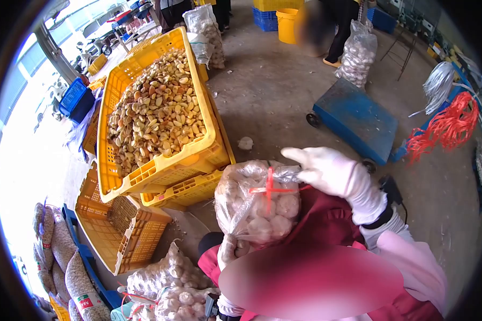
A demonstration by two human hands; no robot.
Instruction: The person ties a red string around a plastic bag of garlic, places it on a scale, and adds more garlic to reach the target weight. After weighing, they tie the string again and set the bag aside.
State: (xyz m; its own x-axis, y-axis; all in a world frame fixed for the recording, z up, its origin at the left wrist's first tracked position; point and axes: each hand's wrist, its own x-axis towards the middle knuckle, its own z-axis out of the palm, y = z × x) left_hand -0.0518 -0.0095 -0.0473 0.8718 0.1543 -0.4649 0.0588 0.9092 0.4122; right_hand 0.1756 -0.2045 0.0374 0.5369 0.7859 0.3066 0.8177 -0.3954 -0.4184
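A clear plastic bag (260,206) packed with pale, rounded pieces, perhaps shells or bulbs, lies against my body, with red string (269,190) crossing on its upper face. My right hand (326,170), in a white glove, closes on the bag's gathered plastic at the upper right; its forefinger points outward. At the bag's lower left, my left hand (232,250), also gloved, has its fingers curled around a gathered plastic corner. Part of the left hand is hidden by my body.
A yellow crate (209,120) heaped with yellowish-brown pieces stands left, beside a tilted yellow crate (131,243). Filled bags (168,273) lie below. A blue wheeled platform (356,120), red strings (450,123) and a bent-over person (340,24) are to the right and beyond.
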